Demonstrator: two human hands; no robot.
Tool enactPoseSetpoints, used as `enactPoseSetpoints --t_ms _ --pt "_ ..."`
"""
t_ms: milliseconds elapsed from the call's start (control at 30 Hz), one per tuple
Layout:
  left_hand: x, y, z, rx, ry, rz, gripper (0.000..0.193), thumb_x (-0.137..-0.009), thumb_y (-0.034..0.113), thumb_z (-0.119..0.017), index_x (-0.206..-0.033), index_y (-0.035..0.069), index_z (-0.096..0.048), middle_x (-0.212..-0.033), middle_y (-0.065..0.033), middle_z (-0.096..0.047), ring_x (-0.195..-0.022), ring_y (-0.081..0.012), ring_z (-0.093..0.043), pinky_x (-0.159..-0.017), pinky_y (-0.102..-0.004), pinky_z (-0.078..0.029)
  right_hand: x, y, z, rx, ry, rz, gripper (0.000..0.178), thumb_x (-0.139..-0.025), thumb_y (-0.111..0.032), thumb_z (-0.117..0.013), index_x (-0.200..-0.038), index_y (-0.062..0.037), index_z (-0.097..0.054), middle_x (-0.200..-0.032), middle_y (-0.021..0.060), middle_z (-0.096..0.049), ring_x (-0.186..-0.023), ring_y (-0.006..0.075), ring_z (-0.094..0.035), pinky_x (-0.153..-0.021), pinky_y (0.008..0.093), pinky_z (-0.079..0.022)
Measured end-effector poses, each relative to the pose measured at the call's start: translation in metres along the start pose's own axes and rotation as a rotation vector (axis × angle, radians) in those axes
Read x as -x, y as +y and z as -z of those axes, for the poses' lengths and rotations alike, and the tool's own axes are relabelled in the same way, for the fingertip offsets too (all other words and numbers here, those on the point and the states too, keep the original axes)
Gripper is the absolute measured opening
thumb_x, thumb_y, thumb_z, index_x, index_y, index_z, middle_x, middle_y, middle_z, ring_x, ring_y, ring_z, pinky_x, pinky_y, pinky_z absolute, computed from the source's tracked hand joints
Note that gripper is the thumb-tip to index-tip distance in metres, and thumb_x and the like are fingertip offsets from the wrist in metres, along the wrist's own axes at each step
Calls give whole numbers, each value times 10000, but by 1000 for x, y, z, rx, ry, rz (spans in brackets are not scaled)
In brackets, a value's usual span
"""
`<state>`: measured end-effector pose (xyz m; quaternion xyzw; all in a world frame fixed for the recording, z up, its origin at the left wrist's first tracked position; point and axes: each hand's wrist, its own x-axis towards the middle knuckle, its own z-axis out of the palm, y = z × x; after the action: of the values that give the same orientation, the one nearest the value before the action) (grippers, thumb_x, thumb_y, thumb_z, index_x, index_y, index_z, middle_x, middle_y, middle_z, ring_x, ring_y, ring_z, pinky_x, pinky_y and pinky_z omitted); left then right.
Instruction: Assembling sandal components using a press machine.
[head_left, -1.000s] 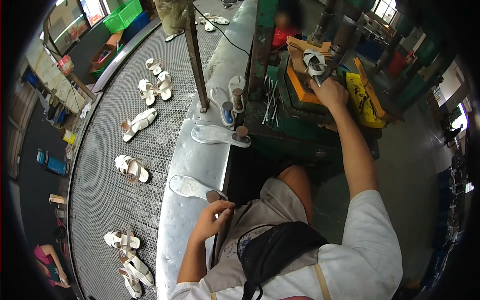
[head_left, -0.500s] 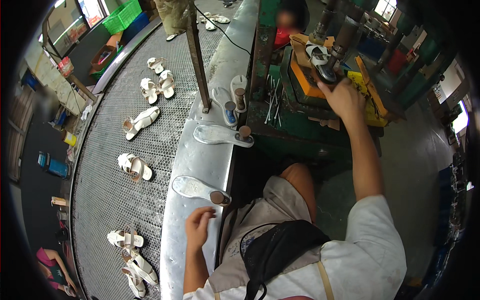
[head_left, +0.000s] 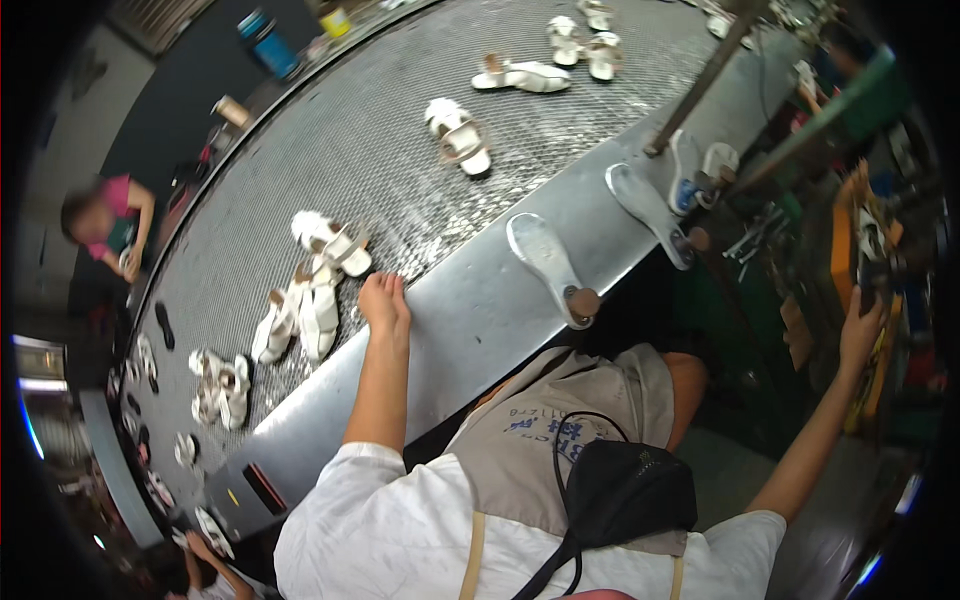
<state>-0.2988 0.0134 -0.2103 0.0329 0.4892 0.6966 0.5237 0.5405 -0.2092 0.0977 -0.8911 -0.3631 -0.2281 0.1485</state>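
My left hand (head_left: 385, 300) is over the inner edge of the mesh conveyor, its fingers loosely bent and holding nothing. Close to its fingertips lies a white strappy sandal (head_left: 330, 243), with a pair of white sandals (head_left: 305, 312) just beside. My right hand (head_left: 862, 325) reaches far right to the press, its fingers around the near end of a white sandal (head_left: 872, 240) with a dark sole; blur softens the grip there. Between my hands, a metal sole-shaped plate (head_left: 545, 255) with a round brown knob lies on the metal ledge (head_left: 460, 330).
More plates, such as a silver one (head_left: 645, 205), lie farther along the ledge beside a metal post (head_left: 705, 75). Several white sandals (head_left: 460, 135) are spread over the mesh conveyor (head_left: 380, 140). A person (head_left: 115, 225) in pink works across it; another person's hands (head_left: 200, 545) show lower left.
My view has swung left, so the press now sits at the right rim. My left hand has moved from beside a metal plate to the sandals on the conveyor. My right hand stays at the press.
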Motion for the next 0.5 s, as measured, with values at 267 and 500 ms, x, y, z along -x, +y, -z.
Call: enactPoseSetpoints --t_ms 267,500 --pt "-4 41 -24 170 355 69 402 -1055 143 -641 -1376 -78 -543 -1379 -211 -585 -1220 -344 -619 -1076 -412 -569 -76 26 -48 -116 -120 -44 632 -1085 -554 -615 -1346 11 -720 -1328 219 -731 -1249 394 -678 -1058 506 -523" --pt "-74 47 -10 166 127 117 268 -1047 208 -725 -1233 42 -624 -1039 -97 -647 -864 -218 -684 -655 -287 -566 -141 19 -59 -58 -195 -243 632 -1037 -580 -591 -1439 -106 -707 -1434 223 -698 -1311 462 -642 -1111 533 -488"
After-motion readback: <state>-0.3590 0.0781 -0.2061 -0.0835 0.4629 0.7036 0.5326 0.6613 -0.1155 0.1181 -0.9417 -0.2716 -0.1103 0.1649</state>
